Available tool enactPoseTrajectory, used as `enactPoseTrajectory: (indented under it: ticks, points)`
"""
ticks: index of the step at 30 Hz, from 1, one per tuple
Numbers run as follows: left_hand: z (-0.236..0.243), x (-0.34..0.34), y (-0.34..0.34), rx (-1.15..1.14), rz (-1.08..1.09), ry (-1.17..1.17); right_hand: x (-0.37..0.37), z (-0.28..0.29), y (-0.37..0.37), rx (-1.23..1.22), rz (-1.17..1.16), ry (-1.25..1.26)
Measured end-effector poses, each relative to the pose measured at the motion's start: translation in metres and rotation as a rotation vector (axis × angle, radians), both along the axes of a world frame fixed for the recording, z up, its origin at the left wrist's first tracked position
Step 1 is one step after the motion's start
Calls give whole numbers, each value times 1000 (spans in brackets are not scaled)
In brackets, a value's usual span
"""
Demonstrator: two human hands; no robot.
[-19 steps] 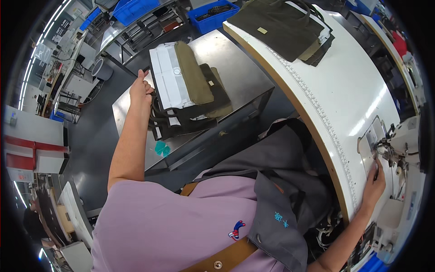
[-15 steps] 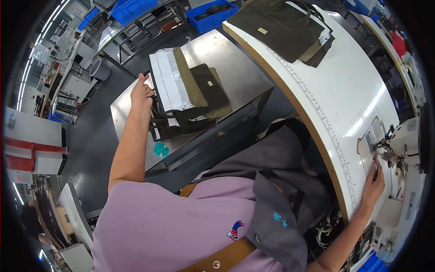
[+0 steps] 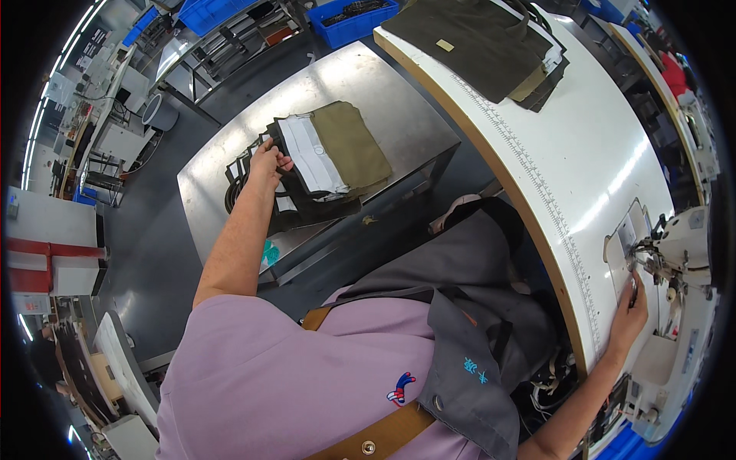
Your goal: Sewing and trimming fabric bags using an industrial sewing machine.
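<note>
On the metal table (image 3: 360, 84) lies a stack of bag panels, with an olive fabric panel (image 3: 349, 146) and a white panel (image 3: 310, 157) uppermost. My left hand (image 3: 268, 162) is closed at the dark edge beside the white panel, fingers pinching dark fabric (image 3: 277, 138). Dark straps and further pieces spread under and left of that hand. At the right, my right hand (image 3: 630, 318) rests on the white worktop beside the sewing machine (image 3: 678, 245), close to its needle area. Its fingers are curled around a small dark object, too small to name.
More dark green bag panels (image 3: 468, 50) are piled at the far end of the white worktop (image 3: 598, 153), which has a ruler printed along its edge. A blue bin (image 3: 353, 21) stands behind the metal table. A teal piece (image 3: 270, 254) lies at the table's near edge.
My left hand has moved right and slightly nearer. The top panels have shifted, and the olive one now lies wide open over the dark panel. My right hand has hardly moved.
</note>
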State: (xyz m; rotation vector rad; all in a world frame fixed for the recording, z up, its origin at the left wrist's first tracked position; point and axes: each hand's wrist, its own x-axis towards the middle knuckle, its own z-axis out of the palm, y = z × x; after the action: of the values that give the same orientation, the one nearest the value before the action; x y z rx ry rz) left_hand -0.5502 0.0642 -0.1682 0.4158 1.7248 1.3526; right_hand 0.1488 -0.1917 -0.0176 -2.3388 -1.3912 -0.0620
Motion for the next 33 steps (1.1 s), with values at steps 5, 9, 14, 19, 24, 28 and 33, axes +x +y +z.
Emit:
enactPoseTrajectory:
  ticks: [5, 9, 14, 19, 24, 28, 33]
  points:
    - [-3, -9, 2, 36, -15, 57, 7, -7, -1, 60, 47, 6]
    - [-9, -16, 3, 50, -70, 159, -7, 4, -1, 29, 3, 16]
    - [-19, -40, 9, -25, -146, 414, -4, -6, -1, 79, 26, 38]
    - [25, 24, 39, 270, -215, 995, -12, 1, -4, 101, -27, 55]
    - [120, 151, 81, 930, -358, 1102, 8, -7, -16, 169, -172, 4]
    - [172, 252, 120, 1170, -607, 1009, 10, -8, -17, 211, -211, -175]
    - [177, 334, 194, 1163, -824, 1198, 28, -16, -31, 170, -282, -413]
